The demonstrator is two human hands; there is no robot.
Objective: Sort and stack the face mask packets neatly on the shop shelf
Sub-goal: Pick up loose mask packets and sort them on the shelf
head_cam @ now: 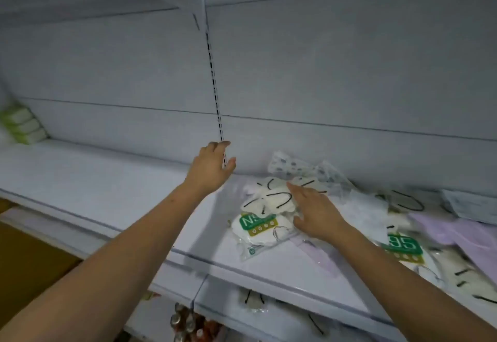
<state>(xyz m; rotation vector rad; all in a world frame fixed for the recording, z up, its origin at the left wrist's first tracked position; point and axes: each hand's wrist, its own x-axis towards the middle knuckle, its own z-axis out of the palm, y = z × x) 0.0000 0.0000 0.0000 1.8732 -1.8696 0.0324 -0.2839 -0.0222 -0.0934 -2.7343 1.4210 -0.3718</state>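
Barely started from what I can see: the mask packets [271, 207] lie in a loose heap at 4 o'clock on the shelf [113, 180]. My right hand [314, 212] lies flat on them, fingers straight. Left hand [212, 167] hovers relaxed, holding nothing. All the stacking is left.

1. Two bare hands: left hand [212, 165], right hand [313, 211].
2. Two clear packets with green "N95" labels [258, 230] [406, 247].
3. One patterned clear mask packet [289, 165].
4. Three stacked green-and-white boxes [22, 125].
5. One white metal shelf [107, 180].
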